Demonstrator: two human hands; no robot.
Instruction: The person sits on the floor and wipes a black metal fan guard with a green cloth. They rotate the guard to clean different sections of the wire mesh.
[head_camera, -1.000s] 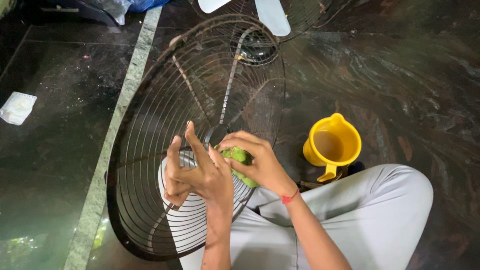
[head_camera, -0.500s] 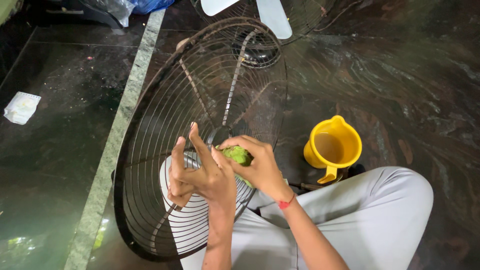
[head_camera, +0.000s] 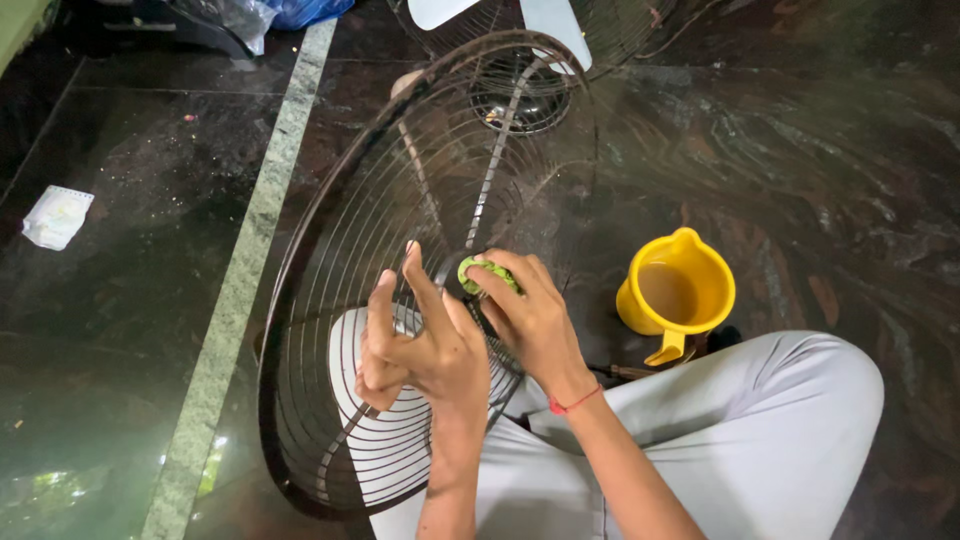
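A dark round wire fan guard stands tilted on the floor, leaning over my lap. My left hand rests against its wires near the hub, fingers spread and curled around the grille. My right hand is closed on a green scrub pad and presses it against the wires just right of the hub. Only the pad's upper edge shows past my fingers. A red thread circles my right wrist.
A yellow plastic jug of murky water stands on the dark stone floor to the right, by my knee in light grey trousers. A fan with white blades lies behind the guard. White crumpled packet at left.
My right hand has slid the green pad up and outward along the wires. The guard has shifted slightly right in view, and my left hand moved with it.
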